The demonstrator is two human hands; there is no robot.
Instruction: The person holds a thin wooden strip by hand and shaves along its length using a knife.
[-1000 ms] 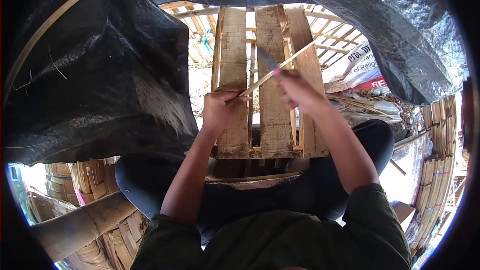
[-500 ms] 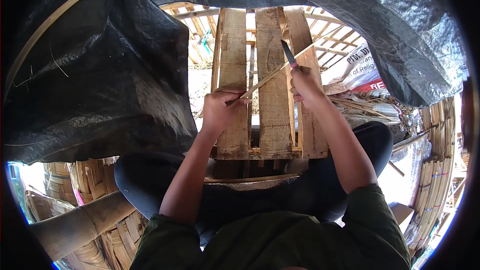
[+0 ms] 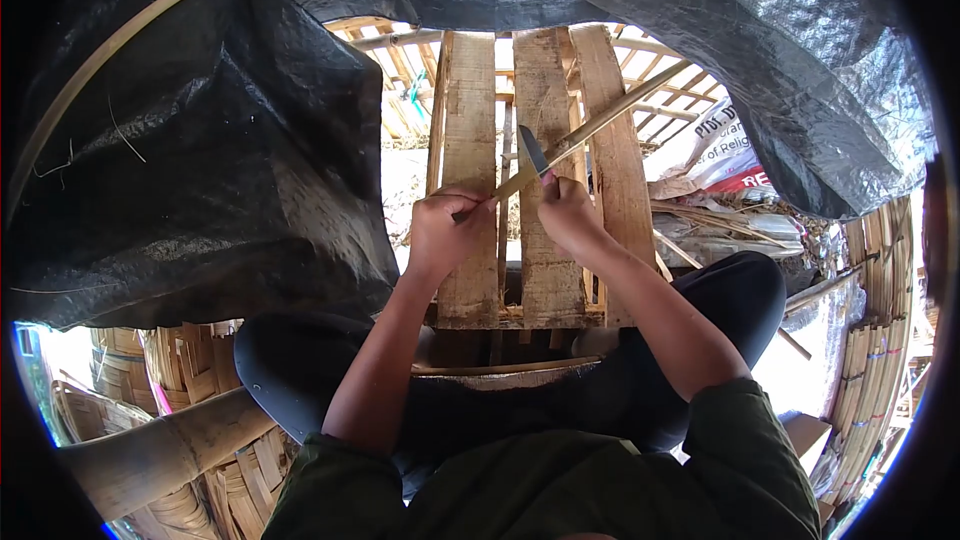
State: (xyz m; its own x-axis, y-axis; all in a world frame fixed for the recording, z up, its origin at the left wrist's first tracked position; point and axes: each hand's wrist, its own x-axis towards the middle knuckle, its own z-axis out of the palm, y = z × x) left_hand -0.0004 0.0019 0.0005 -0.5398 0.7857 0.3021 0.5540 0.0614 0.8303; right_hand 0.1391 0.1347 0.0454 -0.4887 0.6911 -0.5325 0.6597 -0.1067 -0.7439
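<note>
My left hand (image 3: 447, 227) is closed around the near end of a bamboo strip (image 3: 620, 108), which slants up and right above the wooden slats. Closed on the handle of a knife (image 3: 534, 151) is my right hand (image 3: 570, 215), a short way right of the left. The dark blade points up and left and lies across the strip; whether its edge cuts in cannot be made out. Beneath both hands is a slatted wooden bench (image 3: 553, 285) of rough planks with gaps between them.
Black plastic sheeting (image 3: 190, 170) hangs at the left and over the top. To the right lie a printed sack (image 3: 722, 152) and loose bamboo strips (image 3: 730, 220). Bundled bamboo slats (image 3: 868, 390) stand farther right. A thick bamboo pole (image 3: 165, 450) crosses at lower left.
My right hand with the knife has moved left and down along the strip, closer to my left hand. The strip has turned to show a broader face.
</note>
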